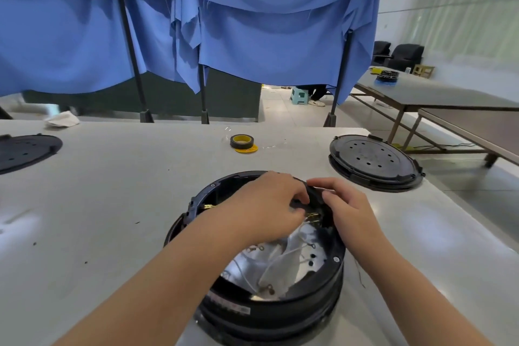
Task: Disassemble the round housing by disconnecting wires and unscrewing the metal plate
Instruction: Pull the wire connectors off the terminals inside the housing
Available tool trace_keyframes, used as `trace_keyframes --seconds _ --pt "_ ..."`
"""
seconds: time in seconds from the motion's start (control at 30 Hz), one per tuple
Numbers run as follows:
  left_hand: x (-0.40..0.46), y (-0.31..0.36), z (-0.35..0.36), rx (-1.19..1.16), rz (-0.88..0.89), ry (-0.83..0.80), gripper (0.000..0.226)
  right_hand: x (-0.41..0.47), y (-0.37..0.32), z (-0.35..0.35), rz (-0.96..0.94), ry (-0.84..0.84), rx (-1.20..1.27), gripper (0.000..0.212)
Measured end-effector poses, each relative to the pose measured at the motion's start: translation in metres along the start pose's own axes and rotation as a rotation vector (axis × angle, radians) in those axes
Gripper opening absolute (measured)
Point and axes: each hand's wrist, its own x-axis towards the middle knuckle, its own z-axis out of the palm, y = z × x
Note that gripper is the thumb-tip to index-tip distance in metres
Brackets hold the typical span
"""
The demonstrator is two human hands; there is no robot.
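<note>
A workshop floor, this. Long bare tabletop (126,205), more work tables (438,93) on metal legs off right. Blue cloth (252,36) hangs as partitions on poles.

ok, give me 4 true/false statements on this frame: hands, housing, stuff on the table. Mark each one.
1. Both hands work at the far rim of the round housing. True: the left hand and right hand grip a black part there.
2. The metal plate has been lifted out onto the table. False: it sits inside the housing, white wires lying across it.
3. A tape roll lies beyond the housing. True.
4. The black round cover lies left of the housing. False: it lies to its right.
</note>
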Motion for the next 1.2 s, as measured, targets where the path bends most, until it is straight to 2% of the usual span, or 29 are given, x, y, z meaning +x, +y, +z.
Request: trace_keyframes --seconds 0.13,0.33,0.57,0.7,1.2 --pt "0.013 0.011 0.001 0.023 -0.025 -0.083 0.026 -0.001 0.001 0.001 0.001 0.025 0.038 0.036" --pt "0.008 0.014 0.016 -0.046 -0.041 -0.055 0.012 -0.01 -0.001 0.004 0.0 0.011 0.12 0.04" --pt "0.0 0.008 0.02 -0.198 -0.046 -0.01 0.022 -0.016 -0.002 0.006 -0.022 0.037 0.082 0.038" --pt "0.0 0.006 0.022 -0.219 -0.053 0.005 0.02 -0.017 -0.002 0.004 -0.012 0.048 0.092 0.034" --pt "0.001 0.008 0.02 0.032 -0.035 0.017 0.028 -0.019 -0.001 0.001 0.011 0.007 0.073 0.032"
